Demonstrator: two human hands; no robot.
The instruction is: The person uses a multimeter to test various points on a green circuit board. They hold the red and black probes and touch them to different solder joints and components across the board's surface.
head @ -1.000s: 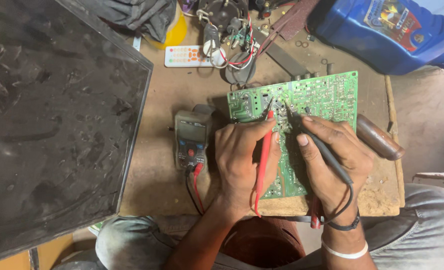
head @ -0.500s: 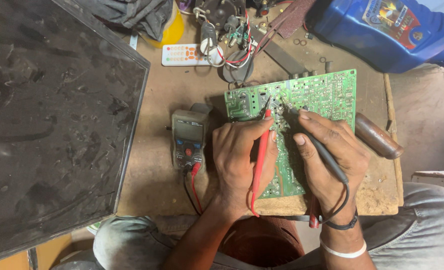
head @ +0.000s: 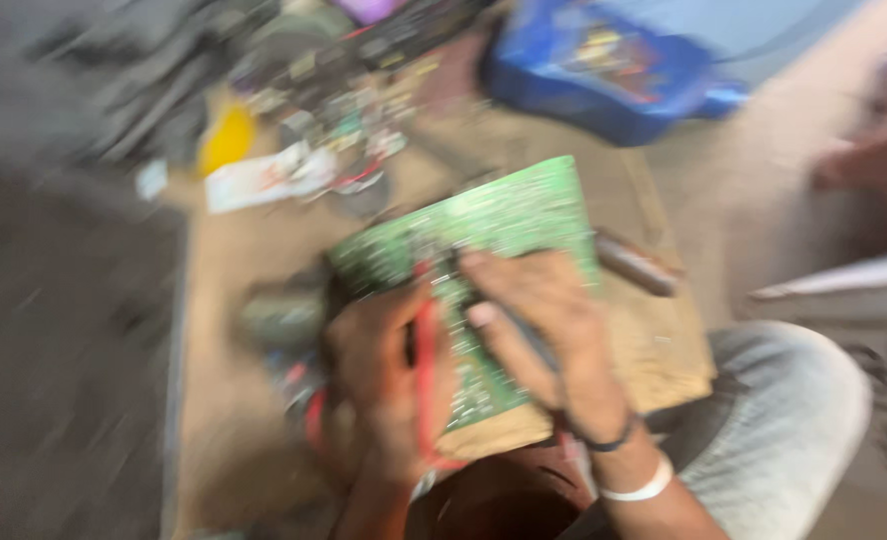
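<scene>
The picture is heavily blurred by camera motion. A green circuit board (head: pixel 504 225) lies on a wooden board (head: pixel 654 350) in front of me. My left hand (head: pixel 384 375) holds a red test probe (head: pixel 426 365) with its tip on the circuit board. My right hand (head: pixel 539 320) holds a black test probe (head: pixel 524 335), also pointed at the circuit board beside the red one. A grey multimeter (head: pixel 284 315) lies just left of my left hand, partly hidden by it.
A dark flat panel (head: pixel 64 360) fills the left side. A blue bottle (head: pixel 604 70) lies at the back right, with tangled wires and parts (head: pixel 344 130) at the back middle. A brown-handled tool (head: pixel 636 265) lies right of the circuit board. My knee (head: pixel 794 400) is at the lower right.
The camera has swung, so the whole scene shifted and blurred. Both hands still hold the probes on the circuit board, in about the same grip.
</scene>
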